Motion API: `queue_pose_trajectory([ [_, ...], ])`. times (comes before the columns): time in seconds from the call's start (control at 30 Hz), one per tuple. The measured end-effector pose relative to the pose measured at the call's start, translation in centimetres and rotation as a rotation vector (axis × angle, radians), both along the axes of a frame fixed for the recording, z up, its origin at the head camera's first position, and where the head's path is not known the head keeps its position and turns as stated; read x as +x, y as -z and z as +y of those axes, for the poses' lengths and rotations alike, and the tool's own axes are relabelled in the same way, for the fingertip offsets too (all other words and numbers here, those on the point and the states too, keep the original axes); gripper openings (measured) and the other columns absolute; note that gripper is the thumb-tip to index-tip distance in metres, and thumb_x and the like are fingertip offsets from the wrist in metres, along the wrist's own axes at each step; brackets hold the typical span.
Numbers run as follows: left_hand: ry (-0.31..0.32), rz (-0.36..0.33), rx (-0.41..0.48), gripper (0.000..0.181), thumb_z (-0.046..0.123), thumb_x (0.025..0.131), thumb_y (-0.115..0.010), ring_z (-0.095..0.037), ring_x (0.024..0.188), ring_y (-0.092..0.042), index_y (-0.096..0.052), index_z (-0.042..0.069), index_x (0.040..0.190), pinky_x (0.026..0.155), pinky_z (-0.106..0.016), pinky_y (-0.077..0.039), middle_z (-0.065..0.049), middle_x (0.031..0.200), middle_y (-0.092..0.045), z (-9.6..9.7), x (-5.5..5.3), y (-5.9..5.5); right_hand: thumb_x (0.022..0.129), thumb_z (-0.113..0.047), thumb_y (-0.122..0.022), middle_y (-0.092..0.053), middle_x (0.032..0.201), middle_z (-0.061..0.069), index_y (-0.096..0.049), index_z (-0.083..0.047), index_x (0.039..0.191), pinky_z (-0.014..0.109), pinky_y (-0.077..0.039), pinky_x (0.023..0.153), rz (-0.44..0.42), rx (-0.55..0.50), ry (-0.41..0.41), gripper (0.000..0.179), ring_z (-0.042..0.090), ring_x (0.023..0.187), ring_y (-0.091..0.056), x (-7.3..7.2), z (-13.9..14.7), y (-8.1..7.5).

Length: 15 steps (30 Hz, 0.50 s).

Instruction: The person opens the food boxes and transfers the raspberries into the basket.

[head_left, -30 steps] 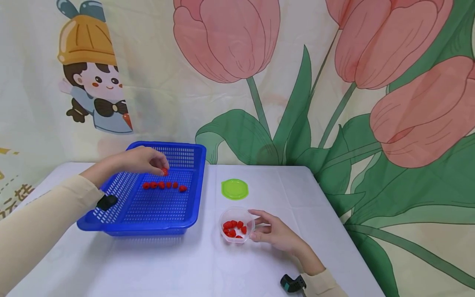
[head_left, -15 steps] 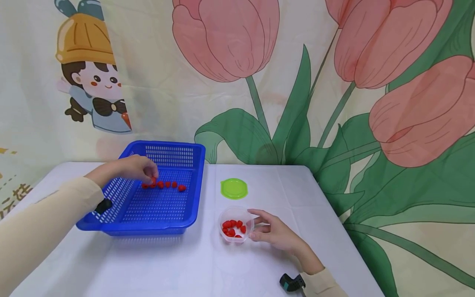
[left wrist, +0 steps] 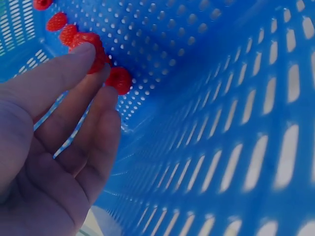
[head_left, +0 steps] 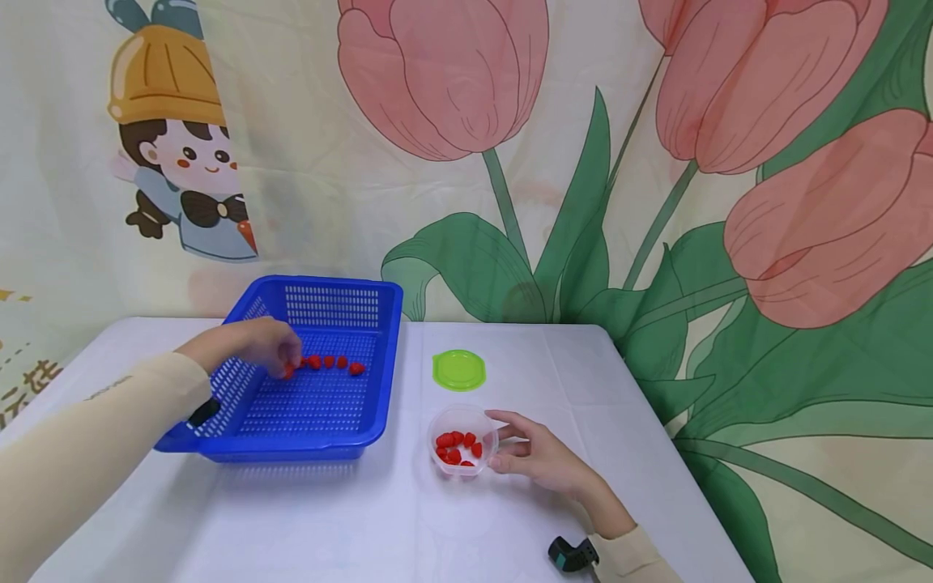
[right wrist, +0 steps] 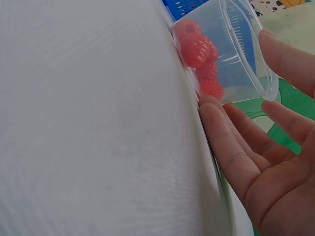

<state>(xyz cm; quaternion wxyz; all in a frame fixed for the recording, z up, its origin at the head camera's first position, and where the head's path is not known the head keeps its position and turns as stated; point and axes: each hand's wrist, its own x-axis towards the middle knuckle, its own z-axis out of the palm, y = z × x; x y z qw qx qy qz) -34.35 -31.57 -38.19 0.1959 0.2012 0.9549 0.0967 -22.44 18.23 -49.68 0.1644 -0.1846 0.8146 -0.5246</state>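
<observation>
Inside the blue plastic basket (head_left: 382,405), my left hand (head_left: 262,344) pinches a raspberry (left wrist: 87,43) between thumb and fingertips. It is low over the left end of a row of raspberries (head_left: 314,362) lying on the basket floor. One raspberry (left wrist: 119,80) sits right beside the fingertips in the left wrist view. On the table, my right hand (head_left: 543,457) holds the right side of a clear round tub (head_left: 440,419), fingers and thumb spread along its wall and rim. Several raspberries (right wrist: 195,50) lie in the bottom of this tub.
A green lid (head_left: 459,370) lies flat on the white-covered table (head_left: 481,526), behind the tub. Slotted basket walls rise around the left hand. A cloth printed with tulips (head_left: 445,81) hangs behind the table.
My left hand has moved left and down along the row with its raspberry, reaching the row's left end. My right hand and the tub have stayed in place.
</observation>
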Motion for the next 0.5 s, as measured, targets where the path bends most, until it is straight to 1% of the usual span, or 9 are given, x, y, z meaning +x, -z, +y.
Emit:
queue_pose_trajectory([
  [0.3, -0.005, 0.002, -0.060, 0.020, -0.005, 0.085, -0.080, -0.024, 0.087, -0.059, -0.074, 0.009, 0.098, 0.077, -0.038, -0.056, -0.002, 0.090, -0.066, -0.37, 0.21, 0.74, 0.095, -0.027, -0.083, -0.062, 0.137, 0.011, -0.049, -0.028, 0.159, 0.043, -0.060, 0.098, 0.000, -0.005, -0.003, 0.073, 0.027, 0.115, -0.070, 0.07, -0.01, -0.04],
  [0.37, -0.004, 0.002, -0.072, 0.020, -0.006, 0.085, -0.080, -0.024, 0.087, -0.059, -0.074, 0.009, 0.096, 0.077, -0.037, -0.055, -0.003, 0.090, -0.065, -0.31, 0.33, 0.82, 0.095, -0.026, -0.083, -0.062, 0.138, 0.011, -0.049, -0.028, 0.158, 0.043, -0.060, 0.099, 0.001, -0.007, -0.005, 0.072, 0.027, 0.115, -0.070, 0.09, 0.00, -0.05],
  [0.5, 0.006, 0.021, -0.093, 0.021, -0.006, 0.083, -0.081, -0.025, 0.088, -0.058, -0.073, 0.010, 0.094, 0.079, -0.040, -0.055, -0.003, 0.091, -0.064, -0.21, 0.55, 1.04, 0.095, -0.026, -0.083, -0.061, 0.138, 0.012, -0.049, -0.027, 0.158, 0.043, -0.060, 0.099, 0.001, -0.008, -0.006, 0.072, 0.027, 0.115, -0.070, 0.09, 0.00, -0.02],
])
